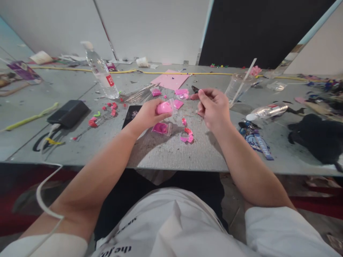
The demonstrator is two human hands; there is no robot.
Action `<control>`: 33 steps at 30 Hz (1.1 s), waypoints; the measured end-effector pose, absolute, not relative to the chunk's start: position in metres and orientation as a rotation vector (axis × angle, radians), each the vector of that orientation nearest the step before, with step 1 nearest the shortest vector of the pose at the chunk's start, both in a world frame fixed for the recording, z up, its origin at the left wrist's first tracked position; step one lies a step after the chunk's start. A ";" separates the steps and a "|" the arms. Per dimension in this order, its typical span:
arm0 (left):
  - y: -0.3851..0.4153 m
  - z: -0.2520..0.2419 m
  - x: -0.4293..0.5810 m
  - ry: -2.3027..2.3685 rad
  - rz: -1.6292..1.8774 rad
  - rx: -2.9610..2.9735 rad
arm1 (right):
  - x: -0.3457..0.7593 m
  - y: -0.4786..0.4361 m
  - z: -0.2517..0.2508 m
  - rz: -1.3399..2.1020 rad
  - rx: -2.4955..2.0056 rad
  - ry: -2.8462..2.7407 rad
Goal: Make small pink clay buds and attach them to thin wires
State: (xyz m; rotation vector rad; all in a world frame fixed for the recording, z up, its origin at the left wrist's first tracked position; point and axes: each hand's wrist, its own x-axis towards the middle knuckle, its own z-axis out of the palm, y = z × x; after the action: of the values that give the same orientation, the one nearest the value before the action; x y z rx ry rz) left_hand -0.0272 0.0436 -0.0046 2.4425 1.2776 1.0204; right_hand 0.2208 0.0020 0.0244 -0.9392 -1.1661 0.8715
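My left hand (pixel 150 114) is wrapped round a small clear bag of bright pink material (pixel 164 107), held above the table. To its right, my right hand (pixel 213 107) has thumb and index finger pinched together and the other fingers curled; whatever lies in the pinch, if anything, is too small to make out. Below my left hand lies a zip bag with darker pink contents (pixel 160 128). Further back are more pink packets, one of them a magenta bag (pixel 155 92). Between my forearms sits a curved cluster of small pink pieces (pixel 189 136).
A water bottle (pixel 100 71) stands back left, near a black power adapter (pixel 68 113) with a white cable. Pink paper (pixel 171 79) lies behind my hands. On the right are a clear cup with a straw (pixel 237 87), a lying bottle (pixel 268 111), keychains (pixel 254 141) and a black plush item (pixel 317 135).
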 end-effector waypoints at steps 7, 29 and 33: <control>0.066 -0.031 -0.034 1.521 0.933 2.431 | 0.208 0.000 0.016 1.234 -0.936 -1.149; 0.014 -0.003 -0.002 0.684 1.414 2.567 | 0.190 -0.005 -0.001 1.582 -0.720 -1.171; 0.012 -0.008 0.006 0.808 1.507 2.527 | 0.187 -0.005 0.001 1.530 -0.722 -1.283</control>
State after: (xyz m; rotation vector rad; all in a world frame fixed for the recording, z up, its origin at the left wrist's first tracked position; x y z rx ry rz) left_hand 0.0058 0.0124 -0.0075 2.5266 0.8080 1.5069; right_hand 0.1871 -0.0053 0.0015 -0.7223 -1.2832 1.5303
